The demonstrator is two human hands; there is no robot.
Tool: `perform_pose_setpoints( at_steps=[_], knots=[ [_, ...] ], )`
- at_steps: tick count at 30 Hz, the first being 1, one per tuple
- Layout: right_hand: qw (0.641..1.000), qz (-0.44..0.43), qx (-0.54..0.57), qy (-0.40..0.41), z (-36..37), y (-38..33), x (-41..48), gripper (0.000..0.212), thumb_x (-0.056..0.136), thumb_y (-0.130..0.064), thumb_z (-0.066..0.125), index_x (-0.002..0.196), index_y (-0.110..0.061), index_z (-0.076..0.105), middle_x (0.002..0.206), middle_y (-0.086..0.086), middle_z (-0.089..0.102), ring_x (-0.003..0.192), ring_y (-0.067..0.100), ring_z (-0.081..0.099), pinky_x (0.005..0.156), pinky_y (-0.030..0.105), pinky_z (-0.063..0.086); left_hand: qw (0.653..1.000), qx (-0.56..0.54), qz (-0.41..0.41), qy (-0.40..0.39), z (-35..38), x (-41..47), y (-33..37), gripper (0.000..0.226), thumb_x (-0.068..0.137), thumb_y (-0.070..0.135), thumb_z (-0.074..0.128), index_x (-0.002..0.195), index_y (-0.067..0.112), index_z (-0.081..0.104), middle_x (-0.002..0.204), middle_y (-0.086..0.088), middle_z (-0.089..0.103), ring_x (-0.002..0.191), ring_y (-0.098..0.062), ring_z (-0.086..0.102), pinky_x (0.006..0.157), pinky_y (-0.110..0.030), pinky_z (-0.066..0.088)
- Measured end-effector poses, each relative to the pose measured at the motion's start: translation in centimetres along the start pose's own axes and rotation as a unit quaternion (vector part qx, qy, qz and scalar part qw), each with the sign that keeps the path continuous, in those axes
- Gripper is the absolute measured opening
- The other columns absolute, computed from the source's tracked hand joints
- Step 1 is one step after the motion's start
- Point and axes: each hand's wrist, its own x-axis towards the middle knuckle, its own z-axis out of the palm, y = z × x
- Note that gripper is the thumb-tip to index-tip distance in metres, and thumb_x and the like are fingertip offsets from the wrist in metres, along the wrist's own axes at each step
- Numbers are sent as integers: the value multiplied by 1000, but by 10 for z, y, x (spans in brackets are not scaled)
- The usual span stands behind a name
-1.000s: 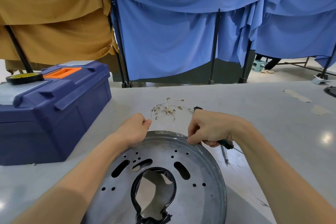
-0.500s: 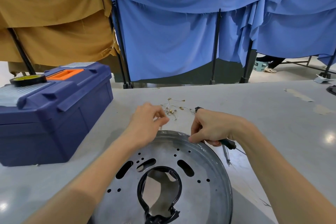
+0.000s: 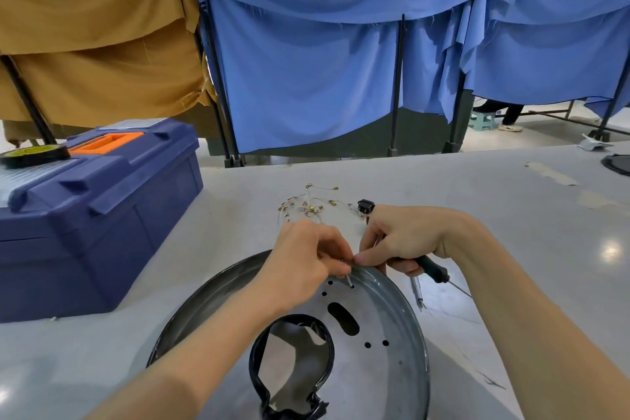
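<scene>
Seating a small screw [image 3: 348,280] in a hole near the far rim of the metal plate [image 3: 392,317] on the worktop [image 3: 511,201], you pinch it in your left hand [image 3: 303,259] while your right hand [image 3: 409,239], grip clamped round the screwdriver [image 3: 431,269], steadies the rim; next, probably, bring the tip squarely onto it.

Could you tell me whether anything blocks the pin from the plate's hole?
Nothing visible: the left hand pinches the pin, tip at the hole in the plate; the right hand, gripping a screwdriver, rests beside.
</scene>
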Motion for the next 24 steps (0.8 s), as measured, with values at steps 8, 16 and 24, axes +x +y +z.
perform_pose_setpoints(
  at_steps=[8, 16, 24],
  knots=[
    [1000, 6, 19, -15, 0, 1, -1, 40, 98, -20, 57, 60, -11, 64, 43, 6, 44, 39, 17, 36, 49, 27, 40, 1000, -19, 6, 8, 2, -3, -1, 18, 74, -5, 77, 80, 12, 76, 73, -3, 75, 66, -8, 71, 71, -19, 57],
    [999, 3, 35, -27, -1, 1, -2, 44, 98, -19, 58, 55, -17, 65, 40, 1, 45, 37, 14, 35, 48, 26, 39, 1000, -8, 19, 9, 5, -6, 1, 16, 76, -5, 76, 84, 8, 77, 75, 3, 74, 67, -5, 70, 70, -13, 54],
    [998, -2, 49, -31, -1, 2, -2, 39, 98, -18, 58, 59, -14, 67, 40, -1, 48, 36, 14, 35, 48, 26, 39, 1000, 20, 16, 8, 7, -7, 1, 16, 76, -5, 75, 84, 8, 77, 78, -3, 75, 71, -7, 69, 76, -26, 57]
  ],
)
